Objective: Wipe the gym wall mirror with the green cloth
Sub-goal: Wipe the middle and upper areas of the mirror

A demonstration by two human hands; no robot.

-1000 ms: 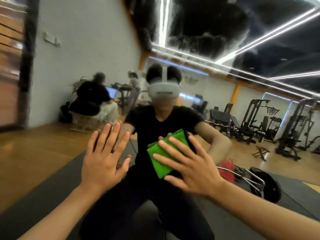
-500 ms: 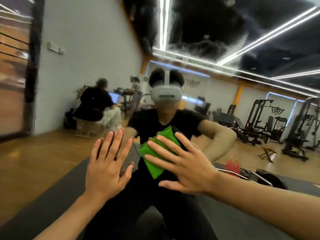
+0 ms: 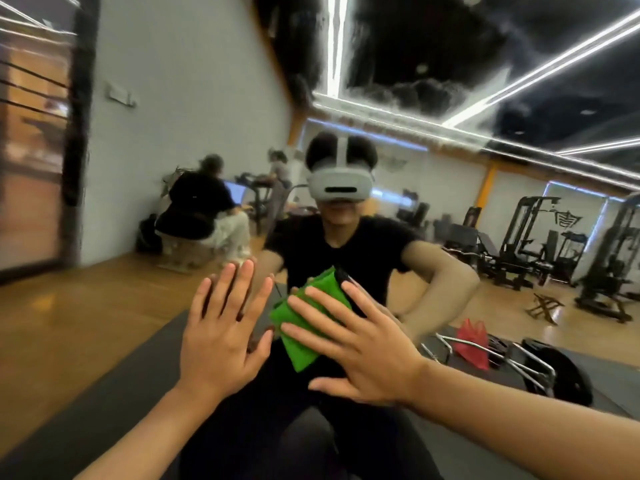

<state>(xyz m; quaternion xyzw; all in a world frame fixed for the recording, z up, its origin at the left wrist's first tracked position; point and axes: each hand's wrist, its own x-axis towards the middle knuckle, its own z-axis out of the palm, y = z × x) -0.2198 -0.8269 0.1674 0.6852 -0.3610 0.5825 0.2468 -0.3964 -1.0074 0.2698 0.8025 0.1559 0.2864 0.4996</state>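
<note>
Where right hand (image 3: 367, 348) presses, green cloth (image 3: 298, 352) lies half hidden.

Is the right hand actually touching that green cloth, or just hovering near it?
Touching. The head view shows the right hand with straight fingers flat across the green cloth, no gap between them.

Wood floor (image 3: 86, 323) carries dark mat (image 3: 104, 403), weight machines (image 3: 606, 271).

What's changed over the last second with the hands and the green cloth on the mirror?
The right hand slid the green cloth leftward across the mirror, narrowing the gap to the left hand. Nothing was taken hold of or let go. The left hand stayed flat on the glass, and the right kept pressing the cloth with straight fingers.
</note>
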